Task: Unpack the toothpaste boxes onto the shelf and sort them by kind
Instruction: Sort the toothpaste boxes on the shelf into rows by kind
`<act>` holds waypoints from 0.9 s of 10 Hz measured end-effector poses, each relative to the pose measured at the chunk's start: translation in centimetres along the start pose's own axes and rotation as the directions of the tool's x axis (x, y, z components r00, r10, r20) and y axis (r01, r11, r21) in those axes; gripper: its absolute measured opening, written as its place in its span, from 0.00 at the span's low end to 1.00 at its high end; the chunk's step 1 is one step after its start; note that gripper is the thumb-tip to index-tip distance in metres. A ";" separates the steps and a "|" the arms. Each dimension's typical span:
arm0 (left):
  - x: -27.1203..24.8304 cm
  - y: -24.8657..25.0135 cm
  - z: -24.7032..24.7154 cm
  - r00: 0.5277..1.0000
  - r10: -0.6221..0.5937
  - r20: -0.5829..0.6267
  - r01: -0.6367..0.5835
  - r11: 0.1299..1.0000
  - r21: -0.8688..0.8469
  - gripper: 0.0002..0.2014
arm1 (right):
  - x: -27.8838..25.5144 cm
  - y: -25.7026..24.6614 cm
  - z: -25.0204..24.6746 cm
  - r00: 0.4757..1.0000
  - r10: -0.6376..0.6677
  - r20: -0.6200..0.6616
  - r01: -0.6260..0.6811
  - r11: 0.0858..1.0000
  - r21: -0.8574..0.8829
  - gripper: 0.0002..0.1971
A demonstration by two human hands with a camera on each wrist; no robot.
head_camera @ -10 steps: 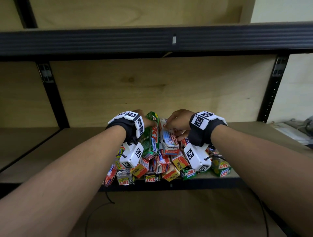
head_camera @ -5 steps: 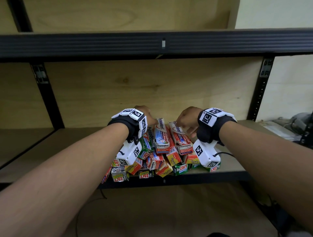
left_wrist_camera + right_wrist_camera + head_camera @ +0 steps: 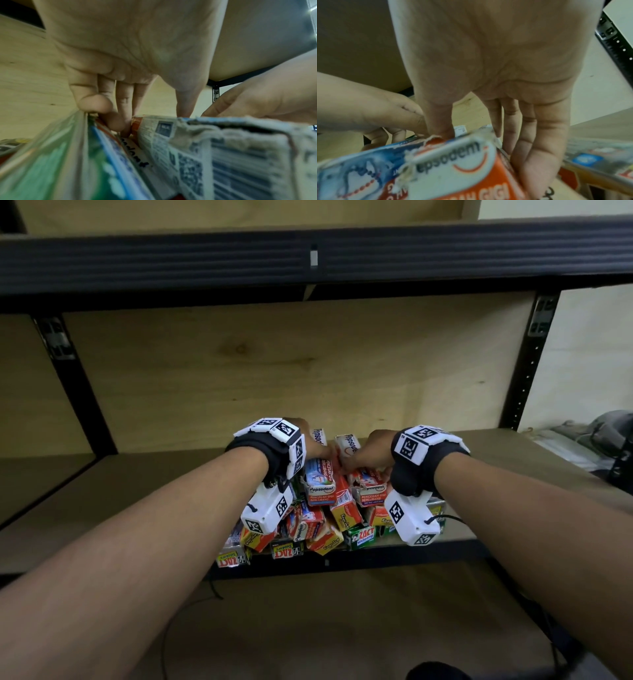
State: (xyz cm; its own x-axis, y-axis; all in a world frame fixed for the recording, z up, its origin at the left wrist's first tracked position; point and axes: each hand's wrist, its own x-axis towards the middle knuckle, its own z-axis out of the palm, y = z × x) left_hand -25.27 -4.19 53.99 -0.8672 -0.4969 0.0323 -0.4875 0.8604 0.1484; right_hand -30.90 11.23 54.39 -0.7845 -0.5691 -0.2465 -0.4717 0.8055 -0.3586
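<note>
Your L hand (image 3: 310,445) grips one Pepsodent box (image 3: 320,481) atop the pile of toothpaste boxes (image 3: 308,529) at the shelf (image 3: 137,494) front edge, thumb one side, fingers (image 3: 120,108) the other. Your R hand (image 3: 371,450) grips a 2nd Pepsodent box (image 3: 453,162) just beside it. Green ZACT box (image 3: 363,537) sits low in the pile.
</note>
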 end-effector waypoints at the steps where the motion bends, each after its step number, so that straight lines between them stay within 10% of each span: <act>1: 0.6 0.2 0.5 1.000 -0.023 0.006 0.023 1.000 0.005 0.28 | 0.2 0.1 -0.4 0.999 0.023 -0.027 -0.023 1.000 0.005 0.25; 3: 0.6 0.8 0.8 0.998 -0.041 0.039 0.041 0.999 0.005 0.23 | 0.6 2.1 -1.0 0.996 0.006 -0.087 0.006 0.990 0.140 0.11; 6: 0.4 2.0 1.5 0.994 -0.086 -0.060 0.078 0.988 -0.132 0.18 | -0.6 4.9 -4.4 0.994 0.062 -0.087 -0.045 0.982 0.183 0.18; 9: 1.6 5.8 0.2 0.999 0.005 -0.033 -0.003 0.999 0.053 0.16 | -2.0 10.5 -7.7 0.985 0.086 -0.149 -0.104 0.988 -0.116 0.26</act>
State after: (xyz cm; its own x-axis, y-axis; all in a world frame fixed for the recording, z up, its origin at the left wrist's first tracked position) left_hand -29.51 0.04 54.72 -0.8659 -0.4959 0.0655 -0.4892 0.8669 0.0958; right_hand -37.42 22.06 58.06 -0.8733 -0.4669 -0.1392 -0.4315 0.8739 -0.2238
